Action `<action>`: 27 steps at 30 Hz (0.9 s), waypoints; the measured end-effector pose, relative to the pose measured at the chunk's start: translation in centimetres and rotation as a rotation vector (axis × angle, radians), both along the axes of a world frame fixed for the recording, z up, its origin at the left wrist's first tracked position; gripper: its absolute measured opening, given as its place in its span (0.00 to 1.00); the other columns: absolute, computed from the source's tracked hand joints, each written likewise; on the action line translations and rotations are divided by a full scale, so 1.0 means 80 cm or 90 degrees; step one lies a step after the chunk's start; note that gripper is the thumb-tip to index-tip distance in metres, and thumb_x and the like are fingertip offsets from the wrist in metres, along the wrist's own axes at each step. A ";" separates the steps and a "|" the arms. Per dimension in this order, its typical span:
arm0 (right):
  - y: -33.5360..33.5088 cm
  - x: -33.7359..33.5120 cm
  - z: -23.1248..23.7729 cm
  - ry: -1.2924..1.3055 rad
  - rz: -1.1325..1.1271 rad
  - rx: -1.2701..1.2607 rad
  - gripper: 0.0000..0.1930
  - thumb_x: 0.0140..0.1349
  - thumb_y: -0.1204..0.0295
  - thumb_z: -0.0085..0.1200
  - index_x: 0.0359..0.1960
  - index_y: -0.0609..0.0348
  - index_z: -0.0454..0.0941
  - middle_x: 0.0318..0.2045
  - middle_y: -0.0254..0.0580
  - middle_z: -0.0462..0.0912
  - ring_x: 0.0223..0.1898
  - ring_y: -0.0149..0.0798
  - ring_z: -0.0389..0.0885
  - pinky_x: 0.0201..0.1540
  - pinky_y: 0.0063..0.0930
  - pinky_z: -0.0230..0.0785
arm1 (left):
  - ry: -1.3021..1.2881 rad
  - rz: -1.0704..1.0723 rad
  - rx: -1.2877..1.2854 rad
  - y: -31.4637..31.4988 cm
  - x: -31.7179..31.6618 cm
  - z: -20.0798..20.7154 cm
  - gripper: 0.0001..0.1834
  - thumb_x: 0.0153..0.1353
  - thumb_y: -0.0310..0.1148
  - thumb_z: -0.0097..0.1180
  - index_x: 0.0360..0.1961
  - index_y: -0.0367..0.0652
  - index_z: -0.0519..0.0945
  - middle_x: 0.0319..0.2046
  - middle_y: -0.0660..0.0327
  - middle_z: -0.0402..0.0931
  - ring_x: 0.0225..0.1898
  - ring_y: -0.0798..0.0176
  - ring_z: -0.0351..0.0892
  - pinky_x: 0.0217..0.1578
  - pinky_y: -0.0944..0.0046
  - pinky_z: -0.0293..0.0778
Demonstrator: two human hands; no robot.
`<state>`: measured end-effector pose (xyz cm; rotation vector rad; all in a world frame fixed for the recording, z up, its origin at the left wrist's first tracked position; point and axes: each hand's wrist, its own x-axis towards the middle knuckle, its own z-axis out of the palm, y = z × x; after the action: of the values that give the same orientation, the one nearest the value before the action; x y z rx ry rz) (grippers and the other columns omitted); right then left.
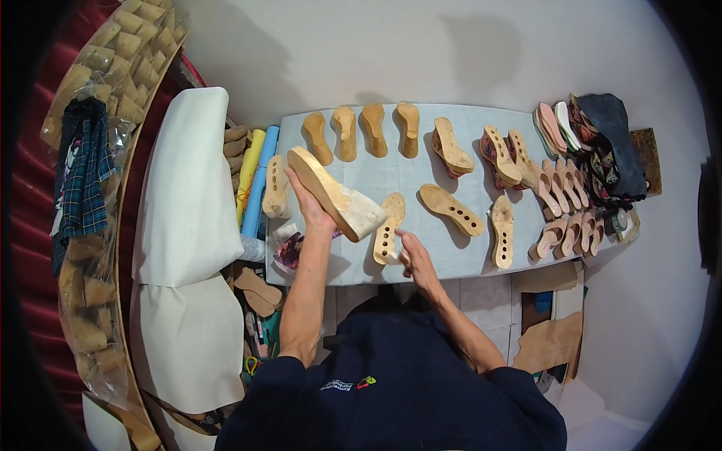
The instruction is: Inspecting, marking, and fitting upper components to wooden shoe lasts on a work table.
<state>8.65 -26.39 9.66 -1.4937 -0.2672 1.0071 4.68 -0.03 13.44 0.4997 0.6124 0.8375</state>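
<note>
My left hand (312, 210) is wrapped round a wooden wedge shoe sole (325, 184), raised and tilted above the table. Its thick heel end, to the right, is paler and looks partly coated or covered. My right hand (417, 261) is curled just below that heel, apart from it. Something small and whitish shows at its fingertips, too small to name. Beneath lies a wooden sole with a row of dark holes (389, 213), partly hidden by the raised sole. A similar holed sole (275, 188) rests at the table's left edge.
The pale table (353, 270) bears several wooden shoe lasts (374, 129) at the back and more holed soles (502, 225). Pink slippers (553, 188) stand at the right beside dark fabric (613, 135). Yellow (252, 161) and blue rolls (260, 180) and white sheeting (188, 188) are left.
</note>
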 end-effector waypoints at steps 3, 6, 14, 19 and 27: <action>0.031 0.011 0.014 0.050 -0.047 0.059 0.37 0.73 0.39 0.44 0.72 0.53 0.67 0.33 0.29 0.72 0.27 0.25 0.63 0.28 0.21 0.60 | -0.054 0.009 -0.013 -0.043 0.008 -0.003 0.37 0.66 0.75 0.44 0.58 0.56 0.76 0.43 0.66 0.77 0.42 0.63 0.81 0.42 0.56 0.81; 0.054 0.017 0.008 -0.221 -0.218 0.108 0.35 0.68 0.45 0.59 0.67 0.55 0.72 0.39 0.41 0.81 0.35 0.35 0.79 0.35 0.30 0.73 | -0.072 -0.027 -0.011 -0.056 0.001 -0.025 0.38 0.66 0.76 0.43 0.58 0.54 0.75 0.43 0.65 0.77 0.43 0.63 0.80 0.43 0.56 0.80; 0.042 0.076 0.048 -0.567 0.079 0.098 0.26 0.50 0.54 0.78 0.42 0.62 0.87 0.33 0.40 0.84 0.28 0.36 0.76 0.33 0.32 0.70 | 0.063 -0.199 -0.064 -0.083 0.008 -0.011 0.37 0.68 0.73 0.44 0.53 0.51 0.77 0.37 0.64 0.77 0.38 0.62 0.81 0.38 0.56 0.81; 0.036 0.097 0.025 -0.350 0.183 0.088 0.17 0.55 0.60 0.74 0.37 0.62 0.90 0.27 0.39 0.86 0.26 0.29 0.75 0.31 0.27 0.69 | 0.094 -0.211 -0.084 -0.086 0.007 -0.024 0.39 0.68 0.73 0.44 0.59 0.48 0.75 0.43 0.60 0.78 0.42 0.59 0.81 0.41 0.54 0.82; 0.049 0.057 0.018 -0.780 0.095 -0.034 0.11 0.58 0.64 0.64 0.26 0.60 0.86 0.25 0.45 0.85 0.26 0.50 0.84 0.30 0.41 0.77 | 0.153 -0.099 -0.017 -0.094 0.008 -0.019 0.40 0.71 0.69 0.44 0.65 0.44 0.71 0.50 0.56 0.78 0.46 0.57 0.81 0.42 0.55 0.83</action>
<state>13.18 -22.46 11.13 -2.0015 -1.2250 0.0768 5.32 -7.58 11.96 0.6209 0.7929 0.6259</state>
